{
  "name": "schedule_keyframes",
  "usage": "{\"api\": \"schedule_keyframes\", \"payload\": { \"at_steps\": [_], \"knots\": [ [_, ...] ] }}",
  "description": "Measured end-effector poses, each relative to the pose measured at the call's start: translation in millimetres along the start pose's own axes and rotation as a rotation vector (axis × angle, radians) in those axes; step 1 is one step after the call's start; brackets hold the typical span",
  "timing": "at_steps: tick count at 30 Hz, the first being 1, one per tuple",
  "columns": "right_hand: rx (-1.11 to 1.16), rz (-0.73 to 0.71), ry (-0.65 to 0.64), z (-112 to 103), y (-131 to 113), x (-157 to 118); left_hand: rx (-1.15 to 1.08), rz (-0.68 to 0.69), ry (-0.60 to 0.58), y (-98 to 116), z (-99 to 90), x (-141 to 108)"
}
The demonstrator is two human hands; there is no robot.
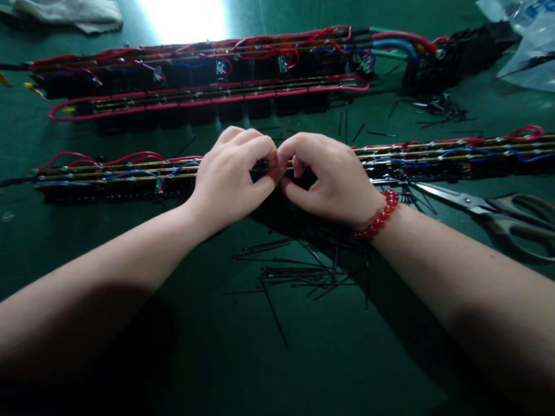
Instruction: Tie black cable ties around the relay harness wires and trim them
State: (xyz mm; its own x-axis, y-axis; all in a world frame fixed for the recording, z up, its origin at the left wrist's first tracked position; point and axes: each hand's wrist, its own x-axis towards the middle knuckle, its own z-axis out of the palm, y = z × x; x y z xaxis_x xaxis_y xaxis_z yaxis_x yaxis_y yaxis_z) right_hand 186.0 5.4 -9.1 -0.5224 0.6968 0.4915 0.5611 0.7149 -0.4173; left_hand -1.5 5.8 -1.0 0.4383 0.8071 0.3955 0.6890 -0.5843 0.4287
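My left hand (237, 169) and my right hand (330, 176) meet over the middle of a long black wired strip (128, 177) with brass-coloured rods and red and blue wires. Both hands are closed in a pinch, fingertips touching or nearly so. Whatever lies between the fingertips is too small or hidden to make out. My fingers cover that part of the strip. A bracelet of red beads (382, 216) circles my right wrist. Just below the hands lies a loose pile of thin black cable ties (301, 273).
Scissors (487, 209) lie right of my right wrist, blades toward the strip. Farther back sit two more wired strips (191, 55), with thick cables at the right. Black offcuts (441, 108) are scattered there. A plastic bag (537, 50) and a whitish glove or cloth (78, 11) rest at the back.
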Motion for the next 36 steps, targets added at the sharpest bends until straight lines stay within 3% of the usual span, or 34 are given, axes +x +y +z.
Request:
{"api": "schedule_keyframes", "payload": {
  "at_steps": [36],
  "knots": [
    [-0.042, -0.021, -0.025, 2.4, 2.2, 0.0, 0.025, 0.025, -0.008, -0.2, 0.0, -1.2]
  ]
}}
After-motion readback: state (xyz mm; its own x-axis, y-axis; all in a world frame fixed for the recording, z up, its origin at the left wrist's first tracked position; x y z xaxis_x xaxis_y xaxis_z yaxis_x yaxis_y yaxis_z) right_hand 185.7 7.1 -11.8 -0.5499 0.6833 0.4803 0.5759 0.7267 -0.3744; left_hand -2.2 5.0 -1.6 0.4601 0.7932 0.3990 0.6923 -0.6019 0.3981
